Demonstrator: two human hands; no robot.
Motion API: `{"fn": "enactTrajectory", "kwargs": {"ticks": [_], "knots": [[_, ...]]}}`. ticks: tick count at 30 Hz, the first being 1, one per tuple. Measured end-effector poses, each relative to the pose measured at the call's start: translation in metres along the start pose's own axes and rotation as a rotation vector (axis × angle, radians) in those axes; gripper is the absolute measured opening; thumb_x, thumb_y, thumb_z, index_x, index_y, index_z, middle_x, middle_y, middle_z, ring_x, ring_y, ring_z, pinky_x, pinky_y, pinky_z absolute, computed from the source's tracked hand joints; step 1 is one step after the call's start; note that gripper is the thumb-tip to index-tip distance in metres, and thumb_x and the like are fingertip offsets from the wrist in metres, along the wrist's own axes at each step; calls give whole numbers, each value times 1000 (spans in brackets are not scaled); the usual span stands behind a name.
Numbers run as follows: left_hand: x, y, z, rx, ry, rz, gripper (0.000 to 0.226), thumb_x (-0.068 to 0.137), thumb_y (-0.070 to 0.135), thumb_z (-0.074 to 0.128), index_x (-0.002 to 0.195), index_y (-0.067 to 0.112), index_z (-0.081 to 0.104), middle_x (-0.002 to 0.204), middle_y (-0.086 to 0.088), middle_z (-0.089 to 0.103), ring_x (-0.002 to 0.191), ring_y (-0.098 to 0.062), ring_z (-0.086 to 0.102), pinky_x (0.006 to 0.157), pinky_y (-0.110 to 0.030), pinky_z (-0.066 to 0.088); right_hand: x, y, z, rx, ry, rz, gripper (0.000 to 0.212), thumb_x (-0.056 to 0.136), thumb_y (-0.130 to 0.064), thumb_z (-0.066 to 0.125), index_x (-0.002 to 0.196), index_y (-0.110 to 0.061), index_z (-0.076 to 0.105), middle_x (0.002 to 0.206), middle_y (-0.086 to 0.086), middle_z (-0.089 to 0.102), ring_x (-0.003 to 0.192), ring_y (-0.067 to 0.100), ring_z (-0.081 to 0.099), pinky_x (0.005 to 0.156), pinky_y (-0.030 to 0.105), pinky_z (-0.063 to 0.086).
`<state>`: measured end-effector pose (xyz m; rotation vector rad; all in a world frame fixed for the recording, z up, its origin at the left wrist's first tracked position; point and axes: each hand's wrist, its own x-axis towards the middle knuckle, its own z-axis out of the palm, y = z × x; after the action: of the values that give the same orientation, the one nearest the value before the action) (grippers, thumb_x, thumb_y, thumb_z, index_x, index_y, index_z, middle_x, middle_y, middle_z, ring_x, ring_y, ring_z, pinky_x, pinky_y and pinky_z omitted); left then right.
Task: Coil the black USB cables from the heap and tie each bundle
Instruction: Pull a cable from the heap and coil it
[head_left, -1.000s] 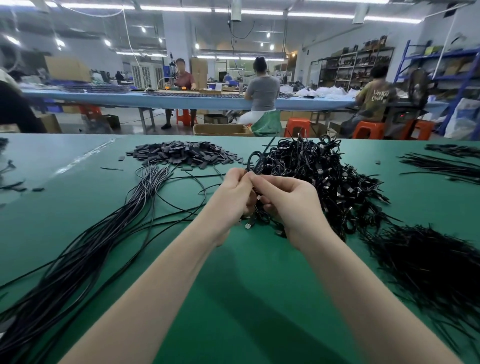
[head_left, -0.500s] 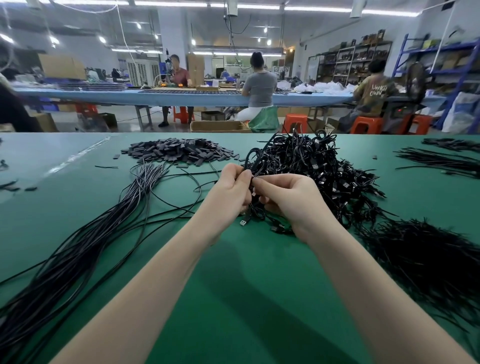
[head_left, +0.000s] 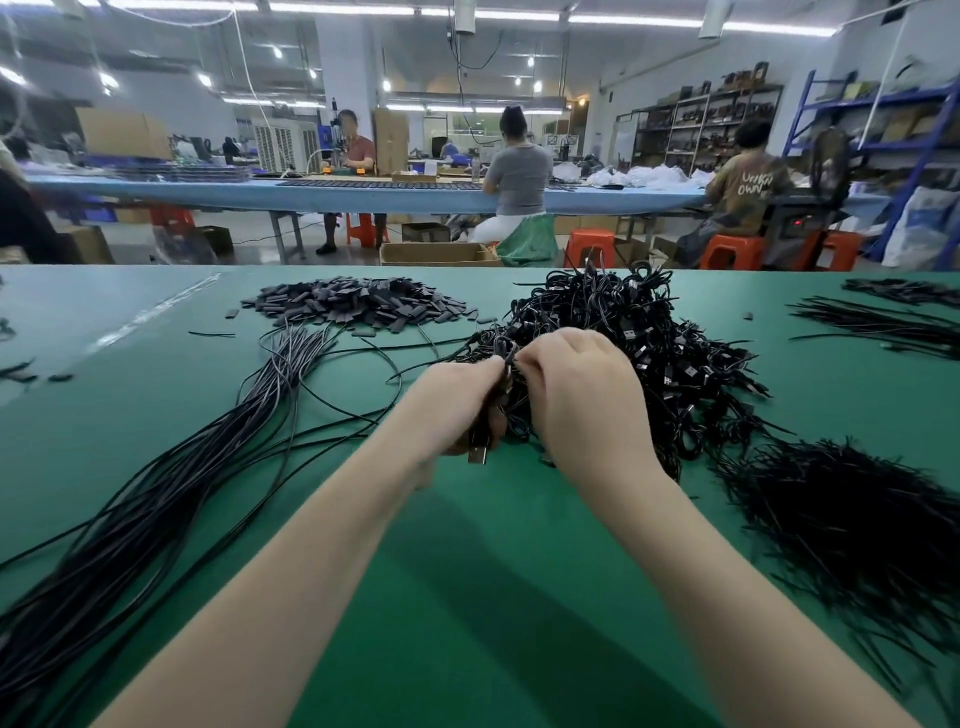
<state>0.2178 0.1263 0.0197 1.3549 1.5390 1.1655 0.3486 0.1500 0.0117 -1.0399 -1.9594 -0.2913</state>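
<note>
Bundle at frame centre was gripped by left hand; its tie was pinched by right hand. Coil should be kept tight while twisted.

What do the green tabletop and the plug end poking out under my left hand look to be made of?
Green tabletop: looks like a matte rubber or vinyl mat, smooth, with a soft glare streak at far left. Black USB plug with silver tip below the left hand: probably moulded plastic with a metal shell; it glints.
</note>
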Motion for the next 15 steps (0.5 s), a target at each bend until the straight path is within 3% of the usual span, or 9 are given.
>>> {"fn": "enactTrajectory", "kwargs": {"ticks": [2, 5, 6, 8, 11, 13, 15], "knots": [[-4, 9, -11, -187, -67, -109, 40, 91, 41, 54, 57, 20, 56, 53, 9, 59, 49, -9, 52, 54, -21, 41, -2, -2, 3, -42, 108, -123, 3, 84, 0, 64, 83, 0, 66, 81, 14, 65, 76, 35, 60, 67, 41, 50], [0, 11, -20, -27, 29, 163, 39, 93, 48, 50, 66, 30, 72, 96, 10, 70, 96, -10, 59, 88, -33, 43, 1, -3, 2, 182, 134, -49, 10, 89, -5, 62, 83, 2, 67, 79, 13, 64, 75, 33, 57, 65, 38, 46], [-2, 13, -20, 9, 43, 272, 39, 96, 45, 47, 72, 32, 74, 111, 13, 65, 110, -6, 54, 97, -31, 39, 2, -3, 2, 247, 130, 0, 8, 88, -5, 64, 83, 1, 67, 79, 11, 63, 75, 31, 56, 64, 37, 45], [-5, 16, -21, 39, 11, 406, 36, 97, 38, 43, 81, 37, 76, 121, 25, 54, 120, 10, 44, 101, -20, 33, 4, -1, 3, 309, 106, 69, 8, 88, -7, 65, 83, -2, 67, 80, 7, 63, 76, 26, 58, 65, 33, 45], [-8, 17, -23, 79, -22, 451, 30, 97, 29, 46, 92, 38, 74, 101, 29, 65, 101, 17, 53, 90, -16, 41, 3, -2, 4, 349, 100, 88, 13, 90, -9, 63, 80, -1, 66, 78, 6, 62, 75, 24, 57, 64, 33, 45], [-6, 14, -24, 58, -30, 409, 28, 97, 24, 48, 100, 37, 72, 76, 26, 65, 74, 8, 58, 73, -18, 46, 1, -3, 3, 373, 115, 76, 7, 89, -6, 65, 84, -2, 68, 81, 4, 63, 76, 22, 58, 67, 30, 45], [-8, 14, -23, 45, -40, 344, 28, 95, 19, 49, 105, 35, 70, 67, 16, 60, 65, -4, 56, 67, -22, 50, 1, -3, 2, 351, 129, 35, 5, 87, -3, 65, 87, -1, 69, 82, 7, 64, 79, 25, 58, 69, 33, 47]]}}
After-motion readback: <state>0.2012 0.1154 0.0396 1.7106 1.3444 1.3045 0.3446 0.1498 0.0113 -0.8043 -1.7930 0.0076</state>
